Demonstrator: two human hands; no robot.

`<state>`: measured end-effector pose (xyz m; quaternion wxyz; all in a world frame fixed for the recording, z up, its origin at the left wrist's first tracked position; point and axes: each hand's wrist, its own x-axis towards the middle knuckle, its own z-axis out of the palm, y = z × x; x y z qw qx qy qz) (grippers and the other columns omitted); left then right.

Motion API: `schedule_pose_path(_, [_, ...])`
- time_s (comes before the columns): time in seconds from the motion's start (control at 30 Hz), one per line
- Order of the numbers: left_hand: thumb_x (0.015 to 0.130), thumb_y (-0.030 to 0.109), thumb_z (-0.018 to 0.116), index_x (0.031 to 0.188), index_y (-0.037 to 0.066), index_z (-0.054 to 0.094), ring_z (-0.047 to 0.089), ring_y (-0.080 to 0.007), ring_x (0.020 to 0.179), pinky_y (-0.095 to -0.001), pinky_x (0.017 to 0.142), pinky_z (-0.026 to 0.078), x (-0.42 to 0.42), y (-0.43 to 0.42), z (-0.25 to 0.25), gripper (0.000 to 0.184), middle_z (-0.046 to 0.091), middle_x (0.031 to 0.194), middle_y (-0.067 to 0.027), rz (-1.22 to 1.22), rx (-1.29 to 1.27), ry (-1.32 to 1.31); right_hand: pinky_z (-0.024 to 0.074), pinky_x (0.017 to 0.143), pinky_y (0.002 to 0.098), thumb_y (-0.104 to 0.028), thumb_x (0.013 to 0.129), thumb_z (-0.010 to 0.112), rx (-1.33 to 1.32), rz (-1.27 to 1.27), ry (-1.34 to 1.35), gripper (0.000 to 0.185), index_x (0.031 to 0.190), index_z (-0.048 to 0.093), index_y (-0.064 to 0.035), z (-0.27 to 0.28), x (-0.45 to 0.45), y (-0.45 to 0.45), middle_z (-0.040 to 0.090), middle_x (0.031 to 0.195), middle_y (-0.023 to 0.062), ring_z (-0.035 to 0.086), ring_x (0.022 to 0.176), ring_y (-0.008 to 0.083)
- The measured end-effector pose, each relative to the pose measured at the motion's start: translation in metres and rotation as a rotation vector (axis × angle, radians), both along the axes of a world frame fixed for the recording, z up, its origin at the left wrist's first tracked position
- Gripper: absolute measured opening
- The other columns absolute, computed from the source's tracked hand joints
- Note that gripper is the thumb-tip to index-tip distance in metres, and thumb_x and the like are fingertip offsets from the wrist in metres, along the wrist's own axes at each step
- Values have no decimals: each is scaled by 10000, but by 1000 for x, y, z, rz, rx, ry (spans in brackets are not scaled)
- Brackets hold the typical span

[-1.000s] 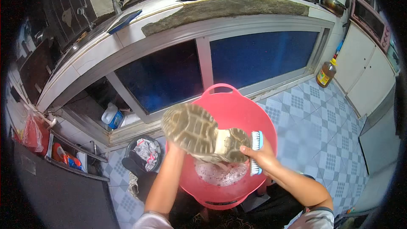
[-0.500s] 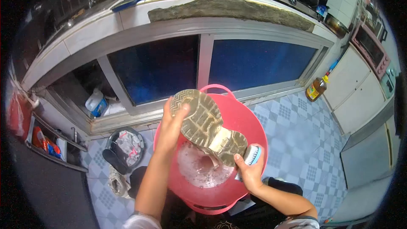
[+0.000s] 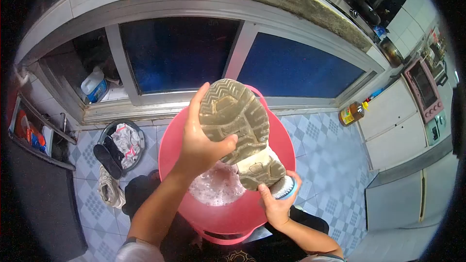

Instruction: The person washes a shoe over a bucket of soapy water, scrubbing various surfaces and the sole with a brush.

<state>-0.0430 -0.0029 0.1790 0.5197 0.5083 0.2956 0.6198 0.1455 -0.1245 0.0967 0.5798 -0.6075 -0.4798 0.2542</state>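
A shoe (image 3: 235,116) is tilted above the pink tub (image 3: 284,140), its grey-brown treaded sole facing me. My left hand (image 3: 201,143) grips the shoe's forefoot from the left, thumb lying across the sole. At the heel end, my right hand (image 3: 277,208) is closed around a scrub brush (image 3: 286,188) with pale bristles and a blue edge. The right thumb presses on the heel, so that hand steadies the shoe as well. Foamy water (image 3: 218,187) lies in the tub below. The shoe's upper is mostly hidden behind the sole.
Left of the tub stands a basin (image 3: 138,153) with cloth in it, a dark slipper (image 3: 108,161) at its edge and a whitish shoe (image 3: 111,188) nearby. An oil bottle (image 3: 352,114) stands by the right cabinet. Behind the tub run sliding cabinet doors (image 3: 296,70).
The view has tipped down and shifted. The shoe is nearer and more upright in my hands, and the left thumb has moved lower on the sole. Both hands keep their holds.
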Motion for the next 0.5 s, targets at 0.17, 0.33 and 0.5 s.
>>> schedule_pose_path(0.17, [645,-87,573,1380,-2,149,475,-200,1134,-336,957,394,2,1,-3,853,460,1214,-143,-14,-12,-57,324,896,322,-138,671,775,13,13,-13,675,1160,326,-15,0,-2,-2,353,1065,92,375,1003,189])
schedule_pose_path(0.33, [675,-93,515,1384,-6,149,467,-197,1139,-333,960,383,-1,2,0,804,452,1231,-144,-80,-1,-85,334,884,319,-109,672,769,15,18,12,666,1157,322,-21,1,-5,-3,354,1064,92,381,993,185])
schedule_pose_path(0.5, [666,-90,479,1394,-2,148,449,-196,1157,-315,968,364,-6,2,1,805,444,1245,-140,-76,5,-21,347,867,311,-64,680,751,27,41,48,654,1163,311,-34,4,-6,-2,359,1060,89,394,976,177])
